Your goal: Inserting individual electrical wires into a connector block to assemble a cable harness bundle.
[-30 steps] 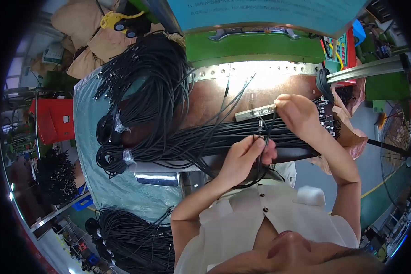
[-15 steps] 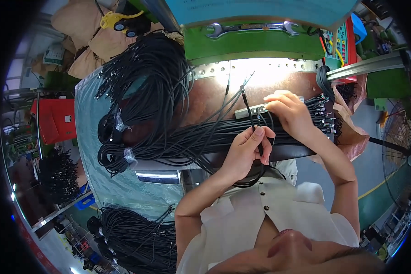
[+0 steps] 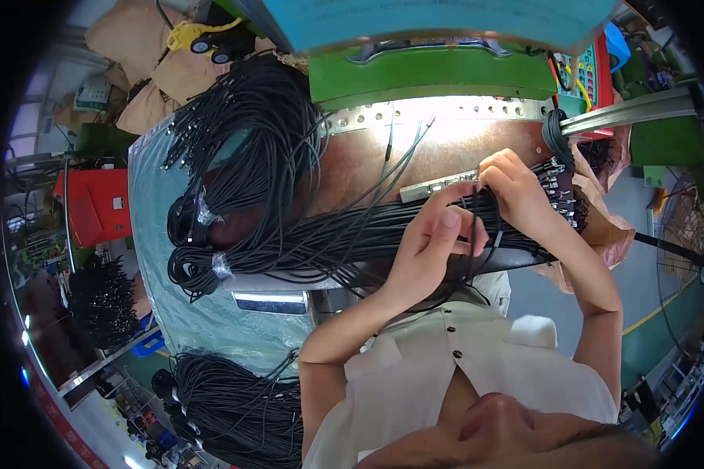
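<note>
My right hand is closed, its fingertips pinching the upper end of a black cable at the right end of a small metal block fixture. Those fingertips hide the cable's end. Just left of it, my left hand has its thumb and fingers apart, the fingertips beside the hanging cable with no firm grip visible. Beneath both hands, a thick bundle of black cables lies across the bench, its metal-tipped ends at the right.
More black cables are heaped at the left, above a tied coil. A wrench rests on a green beam at the back. A phone-like device lies near the front edge. A fan stands at the right.
My left hand has loosened from the upright cable and its fingers have spread. My right hand has shifted slightly right and closed on the cable, whose upper end has moved right to the fixture.
</note>
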Action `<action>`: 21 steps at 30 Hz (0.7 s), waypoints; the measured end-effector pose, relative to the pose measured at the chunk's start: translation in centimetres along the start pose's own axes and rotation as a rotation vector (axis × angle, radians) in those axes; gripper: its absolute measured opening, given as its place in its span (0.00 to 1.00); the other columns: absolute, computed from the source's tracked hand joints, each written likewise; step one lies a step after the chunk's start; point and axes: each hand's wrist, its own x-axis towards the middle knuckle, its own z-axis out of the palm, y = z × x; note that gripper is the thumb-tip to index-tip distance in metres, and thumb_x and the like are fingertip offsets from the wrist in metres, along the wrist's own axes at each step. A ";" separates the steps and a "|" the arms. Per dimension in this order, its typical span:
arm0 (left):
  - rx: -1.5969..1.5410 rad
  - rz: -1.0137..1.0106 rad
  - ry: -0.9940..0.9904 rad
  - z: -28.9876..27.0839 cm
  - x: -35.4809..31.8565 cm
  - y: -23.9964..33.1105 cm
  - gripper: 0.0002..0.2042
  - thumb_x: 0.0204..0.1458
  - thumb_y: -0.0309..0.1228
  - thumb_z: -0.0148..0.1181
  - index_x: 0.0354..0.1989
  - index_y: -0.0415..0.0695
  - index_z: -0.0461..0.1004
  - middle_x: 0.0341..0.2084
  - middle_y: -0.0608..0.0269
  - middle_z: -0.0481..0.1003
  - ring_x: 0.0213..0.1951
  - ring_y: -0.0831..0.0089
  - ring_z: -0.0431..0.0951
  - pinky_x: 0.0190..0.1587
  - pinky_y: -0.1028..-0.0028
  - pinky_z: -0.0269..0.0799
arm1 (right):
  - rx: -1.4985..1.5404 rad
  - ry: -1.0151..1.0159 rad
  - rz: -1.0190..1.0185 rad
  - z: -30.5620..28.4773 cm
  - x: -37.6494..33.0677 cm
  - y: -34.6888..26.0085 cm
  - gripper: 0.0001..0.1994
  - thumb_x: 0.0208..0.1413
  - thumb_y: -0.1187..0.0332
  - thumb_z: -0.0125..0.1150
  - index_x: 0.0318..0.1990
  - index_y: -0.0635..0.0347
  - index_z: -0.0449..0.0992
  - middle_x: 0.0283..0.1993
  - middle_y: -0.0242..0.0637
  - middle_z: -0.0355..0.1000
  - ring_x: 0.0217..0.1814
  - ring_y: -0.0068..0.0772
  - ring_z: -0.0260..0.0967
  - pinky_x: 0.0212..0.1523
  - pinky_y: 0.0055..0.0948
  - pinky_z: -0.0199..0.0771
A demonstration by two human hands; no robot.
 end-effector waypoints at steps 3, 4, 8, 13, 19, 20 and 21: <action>0.039 -0.087 0.070 -0.1 0.8 -0.6 0.21 0.64 0.44 0.37 0.52 0.37 0.64 0.21 0.66 0.66 0.25 0.79 0.68 0.29 0.75 0.71 | -0.005 -0.009 0.000 0.0 -0.2 0.4 0.10 0.40 0.80 0.58 0.32 0.62 0.67 0.35 0.41 0.66 0.41 0.46 0.64 0.40 0.37 0.68; -0.003 -0.099 0.087 0.2 1.2 -0.4 0.19 0.64 0.42 0.38 0.46 0.38 0.67 0.18 0.67 0.63 0.21 0.80 0.64 0.22 0.77 0.67 | -0.005 -0.003 -0.003 0.0 -0.3 0.5 0.10 0.41 0.80 0.58 0.33 0.62 0.68 0.36 0.41 0.67 0.41 0.46 0.64 0.40 0.37 0.69; -0.278 -0.265 0.081 -0.7 1.7 -1.2 0.16 0.62 0.40 0.39 0.39 0.40 0.68 0.16 0.67 0.63 0.19 0.79 0.64 0.20 0.78 0.62 | -0.023 -0.059 -0.036 -2.1 0.0 0.6 0.11 0.41 0.77 0.58 0.36 0.61 0.70 0.37 0.39 0.67 0.42 0.43 0.66 0.40 0.36 0.70; -0.185 -0.382 0.016 0.2 2.1 0.1 0.15 0.60 0.37 0.42 0.31 0.39 0.70 0.15 0.66 0.68 0.17 0.80 0.65 0.17 0.79 0.61 | -0.326 0.048 -0.346 -4.4 2.1 -2.8 0.18 0.33 0.73 0.58 0.39 0.61 0.72 0.37 0.38 0.69 0.40 0.39 0.68 0.39 0.34 0.72; 0.542 -0.231 -0.127 0.6 1.8 1.5 0.15 0.60 0.35 0.46 0.36 0.34 0.74 0.20 0.65 0.73 0.25 0.85 0.70 0.27 0.84 0.64 | -0.417 0.160 -0.345 -4.5 0.4 -2.2 0.15 0.36 0.71 0.57 0.37 0.65 0.71 0.35 0.38 0.69 0.36 0.37 0.69 0.36 0.33 0.71; 0.470 -0.166 -0.119 0.7 2.2 0.7 0.15 0.60 0.36 0.47 0.37 0.35 0.74 0.20 0.66 0.73 0.24 0.86 0.69 0.27 0.84 0.64 | -0.418 0.185 -0.364 -4.4 0.5 -2.7 0.15 0.37 0.71 0.58 0.37 0.65 0.71 0.35 0.38 0.68 0.36 0.37 0.68 0.36 0.34 0.71; 0.471 -0.166 -0.117 0.7 2.5 0.5 0.15 0.60 0.36 0.47 0.37 0.35 0.74 0.20 0.66 0.73 0.24 0.86 0.69 0.27 0.84 0.64 | -0.416 0.186 -0.364 -4.5 0.6 -2.7 0.15 0.37 0.71 0.58 0.37 0.65 0.71 0.35 0.38 0.68 0.36 0.37 0.68 0.36 0.34 0.71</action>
